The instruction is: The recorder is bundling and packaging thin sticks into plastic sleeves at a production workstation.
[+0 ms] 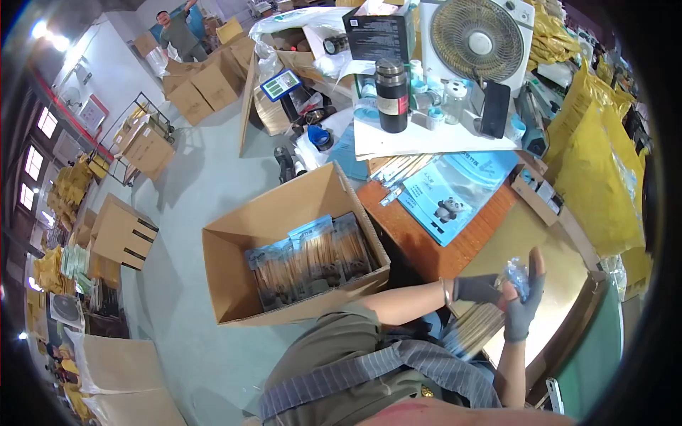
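Note:
Both my hands wear dark grey gloves with bare fingertips. Between them, at the right, is a bundle of thin bamboo sticks [477, 328], tilted, with crinkled clear-blue plastic wrap [517, 278] at its upper end. My left hand [477, 287] is closed around the bundle just below the wrap; its fingertips are partly hidden. My right hand [524, 309] grips the wrapped end from the right side, one finger pointing up. At the left, an open cardboard box [226, 248] contains several flat packs of similar sticks [312, 252] with blue headers.
Blue printed bags [455, 195] and loose sticks [401, 170] lie on the orange-brown table [490, 231]. Behind them stand a black thermos [391, 99], a fan [479, 44] and a phone [495, 110]. Yellow sacks [593, 170] crowd the right. A person [181, 35] stands far back among cartons.

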`<state>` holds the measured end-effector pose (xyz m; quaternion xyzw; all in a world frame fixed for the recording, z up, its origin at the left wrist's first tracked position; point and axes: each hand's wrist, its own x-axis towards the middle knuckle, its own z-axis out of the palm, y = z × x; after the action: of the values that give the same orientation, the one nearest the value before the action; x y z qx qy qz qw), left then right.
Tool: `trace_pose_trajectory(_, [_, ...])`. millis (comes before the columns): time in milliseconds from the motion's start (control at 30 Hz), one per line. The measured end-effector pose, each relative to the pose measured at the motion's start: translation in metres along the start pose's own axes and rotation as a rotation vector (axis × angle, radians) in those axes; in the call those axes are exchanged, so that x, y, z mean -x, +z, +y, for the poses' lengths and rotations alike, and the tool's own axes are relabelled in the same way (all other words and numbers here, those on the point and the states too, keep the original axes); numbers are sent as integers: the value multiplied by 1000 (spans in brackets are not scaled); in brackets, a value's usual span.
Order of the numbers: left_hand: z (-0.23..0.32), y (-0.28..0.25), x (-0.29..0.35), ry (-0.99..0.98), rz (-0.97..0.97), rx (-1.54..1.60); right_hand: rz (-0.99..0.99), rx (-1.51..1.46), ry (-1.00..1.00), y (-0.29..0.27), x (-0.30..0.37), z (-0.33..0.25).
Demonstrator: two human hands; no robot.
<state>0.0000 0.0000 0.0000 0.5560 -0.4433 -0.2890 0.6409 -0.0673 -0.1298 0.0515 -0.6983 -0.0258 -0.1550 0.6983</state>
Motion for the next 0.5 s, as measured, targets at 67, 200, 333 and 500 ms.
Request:
trace_pose_trajectory(67, [-8,25,19,-114,83,754,-148,77,20,20,-2,-24])
trace_pose_trajectory(200, [-36,35,54,-345,76,978,-528,-319,469,10,-13,34])
trace_pose_trajectory(333, [-23,29,73,-411,150,987,-518,-405,543,20,-10,59])
trace_pose_trajectory(500, [-8,31,80,-439,214,913,-179,-516,393,58,7,23])
